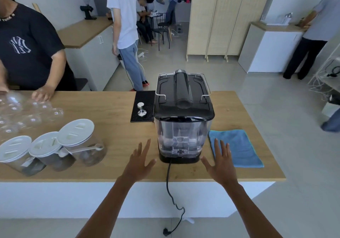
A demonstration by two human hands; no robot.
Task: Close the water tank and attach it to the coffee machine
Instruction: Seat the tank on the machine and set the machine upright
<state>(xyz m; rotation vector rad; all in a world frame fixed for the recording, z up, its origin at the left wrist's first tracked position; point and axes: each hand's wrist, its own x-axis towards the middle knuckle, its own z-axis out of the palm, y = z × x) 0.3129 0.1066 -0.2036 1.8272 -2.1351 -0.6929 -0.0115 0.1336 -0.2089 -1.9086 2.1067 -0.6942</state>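
White "NY" logo on black T-shirt (pixel 24 53), collar lettering – partly readable, "TORK"

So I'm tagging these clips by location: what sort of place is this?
Probably a coffee training or workshop room: a coffee machine and tamper on the wooden counter, and a grinder behind.

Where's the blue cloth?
In the head view, the blue cloth lies flat on the wooden counter, right of the coffee machine, just beyond the right hand.

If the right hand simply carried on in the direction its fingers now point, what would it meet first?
Probably the blue cloth: the right hand points away over its near-left corner, beside the water tank. Its height above the cloth is unclear.
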